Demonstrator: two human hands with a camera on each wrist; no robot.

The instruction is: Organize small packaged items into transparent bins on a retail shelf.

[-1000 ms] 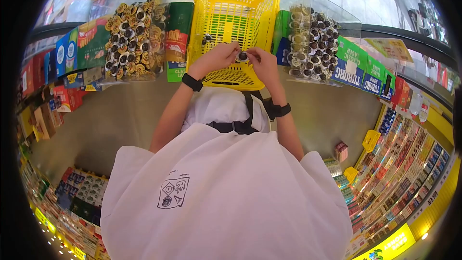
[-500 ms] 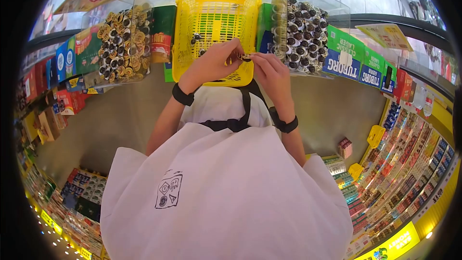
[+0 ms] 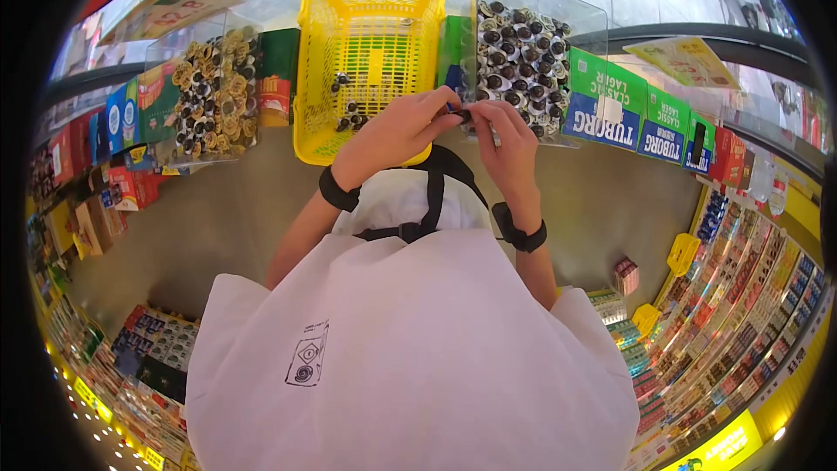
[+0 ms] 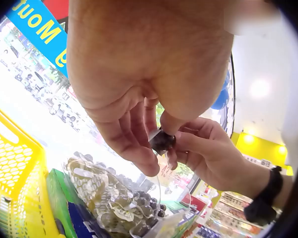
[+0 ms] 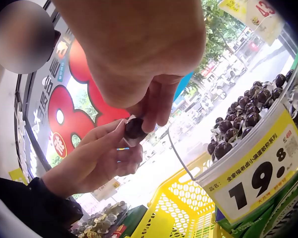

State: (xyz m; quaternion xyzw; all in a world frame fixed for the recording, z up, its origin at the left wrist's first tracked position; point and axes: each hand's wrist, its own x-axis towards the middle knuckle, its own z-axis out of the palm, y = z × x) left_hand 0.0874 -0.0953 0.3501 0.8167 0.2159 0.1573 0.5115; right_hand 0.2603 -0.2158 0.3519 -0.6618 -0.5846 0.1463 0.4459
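Note:
My left hand and right hand meet in front of the basket's near right corner. Between their fingertips they pinch a small dark-brown ball in a clear wrapper, also seen as a wrapped ball in the left wrist view. Behind the hands stands a yellow shopping basket, with several dark wrapped balls lying on its bottom. Just beyond my right hand is a clear bin heaped with similar dark balls. A yellow price label reading 19.8 is on a bin front.
Left of the basket, another clear bin holds gold-wrapped and dark pieces. Green and blue beer cartons line the right side, with a sign card above. Stocked shelves curve along the far right; grey floor surrounds me.
Both hands have shifted right, from over the basket to beside its near right corner, still pinching the wrapped ball. The head view has swung right, so the basket and bins appear further left.

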